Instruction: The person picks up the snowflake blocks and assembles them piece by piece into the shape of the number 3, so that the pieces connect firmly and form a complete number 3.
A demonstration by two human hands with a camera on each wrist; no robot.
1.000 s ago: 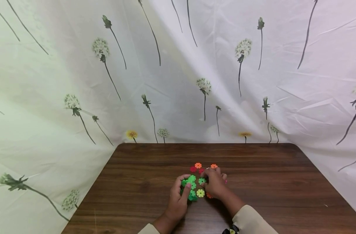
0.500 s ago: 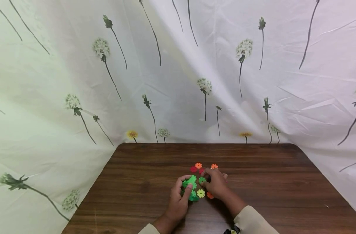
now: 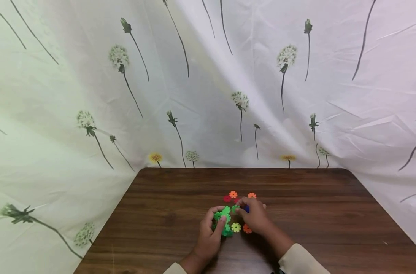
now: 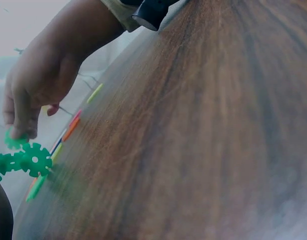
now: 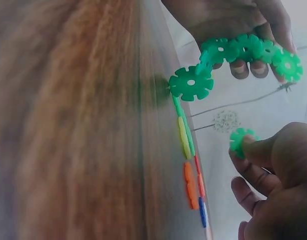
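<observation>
My left hand (image 3: pixel 209 235) grips a chain of several green notched discs (image 5: pixel 191 83), slotted edge to edge; in the right wrist view its fingers lie behind the chain. A single green notched disc (image 5: pixel 237 142) is pinched between the thumb and fingertips of my right hand (image 3: pixel 258 217). That disc is close to the chain's upper end; in the right wrist view a gap shows between them. The left wrist view also shows part of the green chain (image 4: pixel 34 159), with the right hand above it.
Loose notched discs lie flat on the brown wooden table (image 3: pixel 153 228): a yellow disc (image 3: pixel 236 227), an orange disc (image 3: pixel 247 228), two more orange and some red ones beyond. A blue disc (image 3: pixel 247 208) shows partly beneath the right hand. A floral cloth (image 3: pixel 208 95) hangs behind the table.
My right hand has shifted slightly, bringing the single green disc a little nearer the chain. A blue disc now shows under that hand. The left hand keeps its grip, nearly still.
</observation>
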